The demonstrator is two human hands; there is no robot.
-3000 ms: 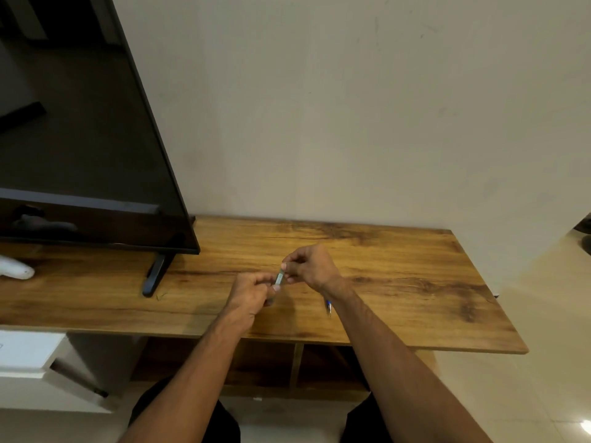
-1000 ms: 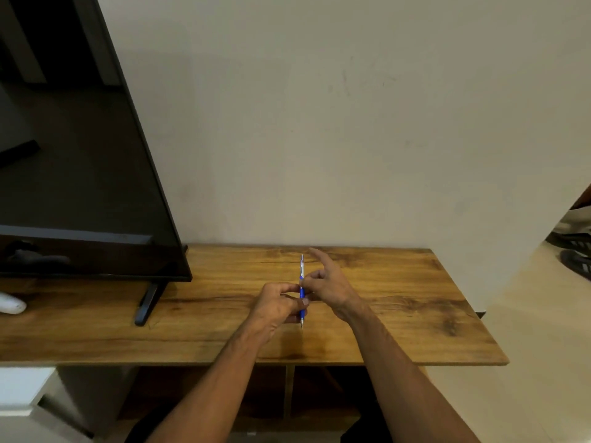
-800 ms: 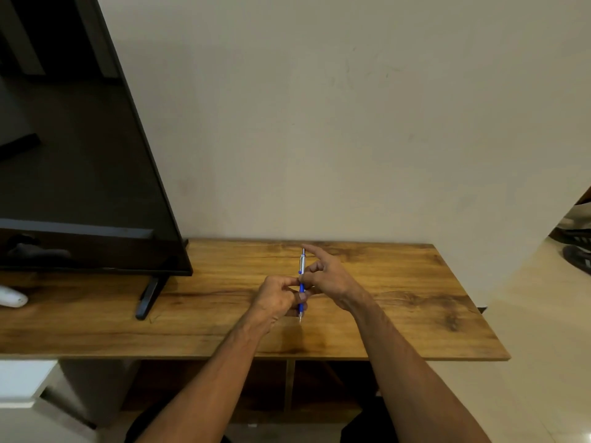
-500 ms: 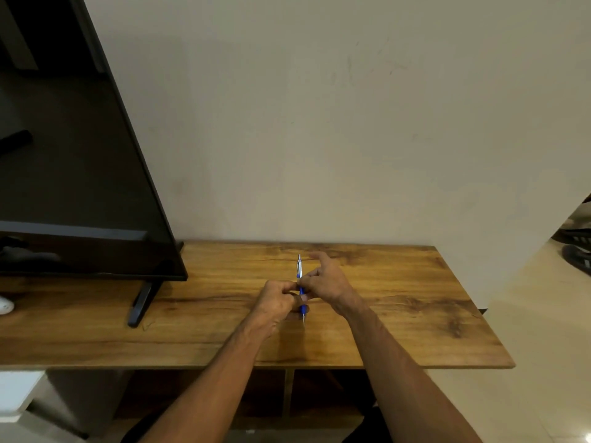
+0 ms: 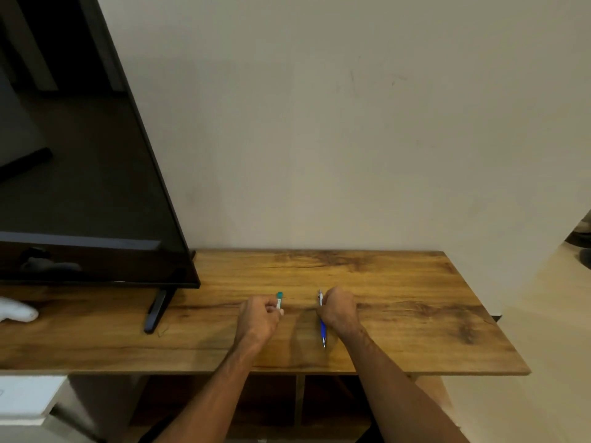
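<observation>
Both hands have drawn apart since half a second ago, when they met on one pen. Now the left hand (image 5: 260, 318) pinches a short teal-tipped white piece (image 5: 279, 301), and the right hand (image 5: 337, 310) curls round the blue pen (image 5: 322, 329), its point towards the near edge. Both sit low over the wooden table (image 5: 415, 314), right of the television (image 5: 80, 187). A white object (image 5: 16, 310) lies at far left.

Wooden tabletop (image 5: 415, 314) against the wall (image 5: 351, 155), grain running lengthwise. The black foot (image 5: 155, 314) of a television (image 5: 80, 187) stands on it left of centre. A white object (image 5: 16, 310), cut by the frame, lies at far left. A blue pen (image 5: 322, 329) sits mid-top, contact unclear.
</observation>
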